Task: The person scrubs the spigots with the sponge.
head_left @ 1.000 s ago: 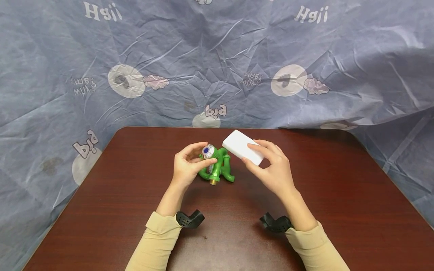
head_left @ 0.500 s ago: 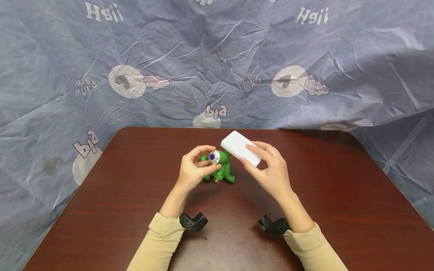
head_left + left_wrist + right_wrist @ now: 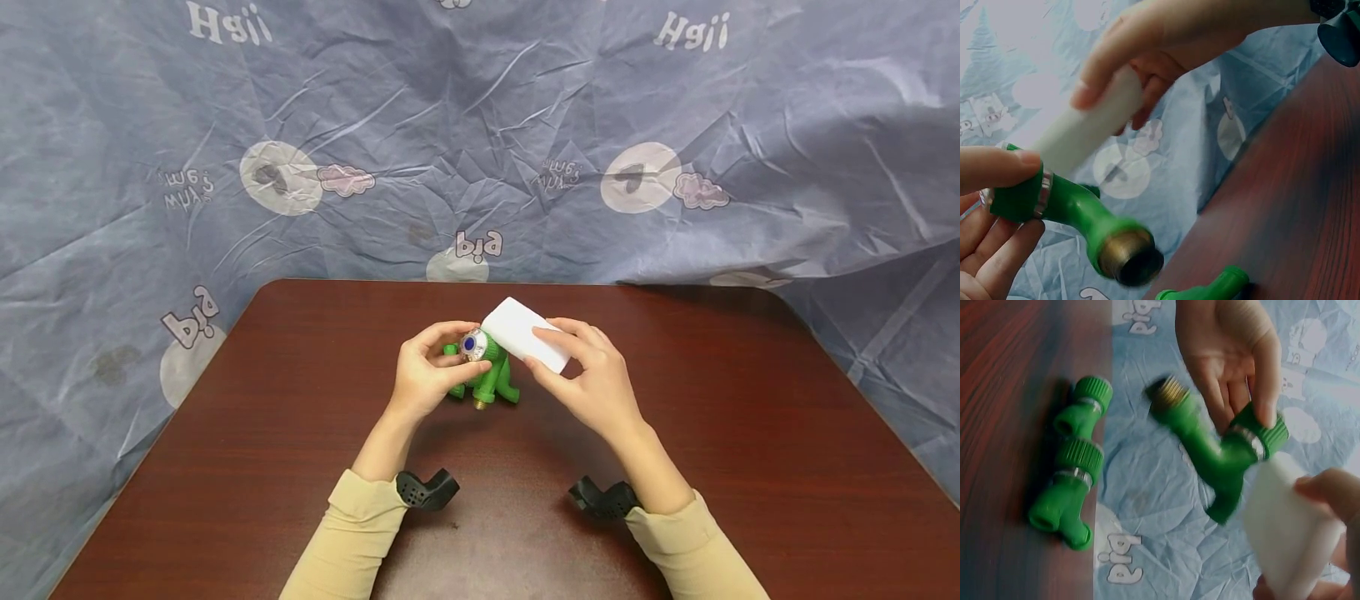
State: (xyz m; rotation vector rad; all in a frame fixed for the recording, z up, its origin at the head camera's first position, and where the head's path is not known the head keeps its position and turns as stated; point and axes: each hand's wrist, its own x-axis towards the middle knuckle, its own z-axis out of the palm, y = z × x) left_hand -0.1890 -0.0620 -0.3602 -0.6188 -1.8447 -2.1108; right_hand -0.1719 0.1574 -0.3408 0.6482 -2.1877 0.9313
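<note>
My left hand (image 3: 423,375) grips a green tap (image 3: 1222,459) by its ribbed knob, thumb on one side and fingers on the other. The knob has a clear cap with a blue centre, and the threaded brass end (image 3: 1125,250) points down toward me. In my right hand (image 3: 596,379) is a white sponge block (image 3: 521,333), pinched between thumb and fingers and tilted. The block's far end appears to touch the tap beside the knob collar in the right wrist view. The tap hangs above the table, partly hidden by the left fingers.
Two more green taps, a nearer one (image 3: 1066,494) and another (image 3: 1088,403), lie on the dark red-brown table (image 3: 300,433) behind the held tap. A wrinkled blue-grey printed cloth (image 3: 420,150) hangs past the table's far edge. Black wrist mounts (image 3: 427,490) sit by both cuffs.
My left hand has shifted right with the tap and turned its knob toward me. The right hand has moved slightly left and down, bringing the sponge block against the tap.
</note>
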